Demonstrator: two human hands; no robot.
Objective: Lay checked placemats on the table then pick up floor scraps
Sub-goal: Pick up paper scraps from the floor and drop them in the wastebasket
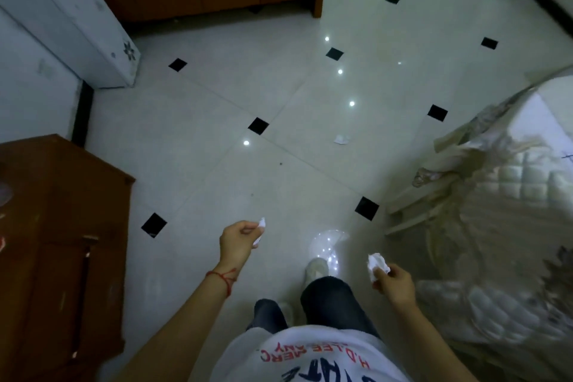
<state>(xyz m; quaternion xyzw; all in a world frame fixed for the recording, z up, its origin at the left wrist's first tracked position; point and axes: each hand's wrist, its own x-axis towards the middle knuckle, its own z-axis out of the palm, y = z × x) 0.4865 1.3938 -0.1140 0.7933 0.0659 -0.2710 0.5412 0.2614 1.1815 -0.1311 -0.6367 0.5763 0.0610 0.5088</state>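
I stand looking down at a pale tiled floor (217, 121) with small black diamond insets. My left hand (237, 240) pinches a small white paper scrap (260, 231) between curled fingers; my right hand (393, 284) grips a crumpled white scrap (376, 263) the same way. One more crumpled scrap (341, 139) lies on the floor ahead, near the draped furniture (483, 195) at my right. No table or placemats are in view, so I judge the pickup stage is underway, with at least that scrap left.

The white shirt (313, 360) bears upside-down red print reading partly "H.D.LEE MERC", with unreadable blue lettering beneath
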